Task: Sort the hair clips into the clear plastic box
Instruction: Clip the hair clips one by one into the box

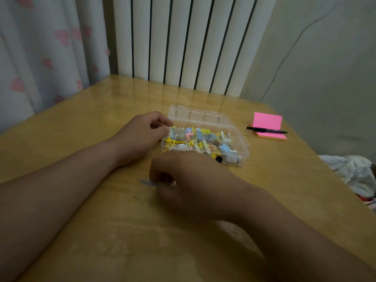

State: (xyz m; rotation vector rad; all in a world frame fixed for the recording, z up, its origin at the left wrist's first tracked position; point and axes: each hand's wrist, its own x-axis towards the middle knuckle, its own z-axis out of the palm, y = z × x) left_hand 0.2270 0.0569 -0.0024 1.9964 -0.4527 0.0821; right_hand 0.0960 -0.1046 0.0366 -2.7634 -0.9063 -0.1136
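A clear plastic box lies open on the wooden table, its lid tilted back. Its compartments hold several colourful hair clips: yellow, blue, pink and white. My left hand rests at the box's left end, thumb and fingers curled against its rim. My right hand is blurred just in front of the box, fingers curled down over the table. A small blue hair clip pokes out from under its fingertips.
A pink and orange sticky-note pad with a black pen across it lies right of the box. Crumpled cloth lies past the table's right edge. A radiator and a curtain stand behind the table.
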